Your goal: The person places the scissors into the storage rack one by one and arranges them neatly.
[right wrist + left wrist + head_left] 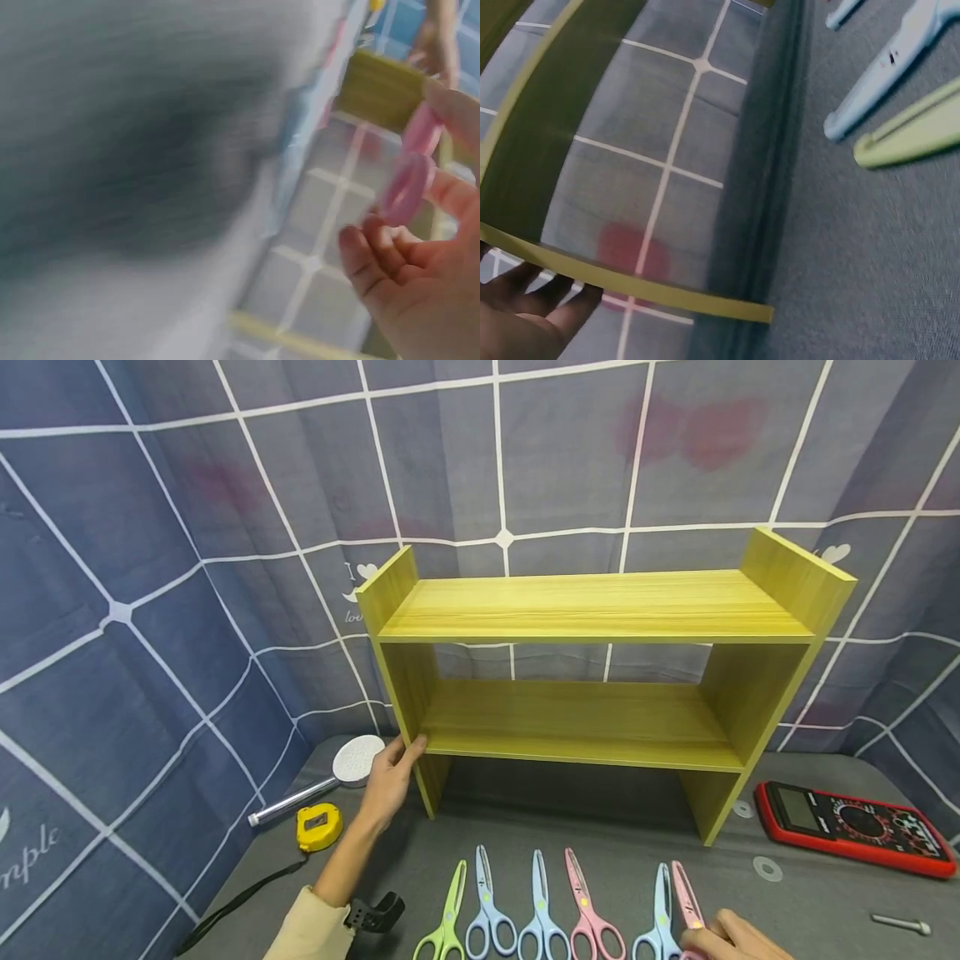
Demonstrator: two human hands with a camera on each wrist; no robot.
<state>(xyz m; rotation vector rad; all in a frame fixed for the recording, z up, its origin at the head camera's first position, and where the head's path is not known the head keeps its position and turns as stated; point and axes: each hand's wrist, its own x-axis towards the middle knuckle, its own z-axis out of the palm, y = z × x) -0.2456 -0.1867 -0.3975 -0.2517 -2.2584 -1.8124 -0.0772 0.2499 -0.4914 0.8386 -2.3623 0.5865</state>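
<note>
A yellow wood-grain two-tier shelf [570, 727] stands against the curtain. My left hand [386, 789] grips its left side panel near the lower board, thumb at the front edge. In the left wrist view the fingers [570, 307] are at the panel's yellow edge. At the lower right, my right hand [731, 939] pinches a pair of pink scissors [686, 893]. Their pink handle loops [409, 187] show between thumb and fingers in the right wrist view, which is blurred. Beside them lies a pair of blue scissors [662, 914].
Left of these lie pink scissors [588, 914], two blue pairs [487, 910] and green scissors [450, 914]. A shower head [358, 760] and yellow tape measure [318, 827] are at the left. On the right are a red multimeter [855, 827], a bolt [900, 924] and washers [767, 868].
</note>
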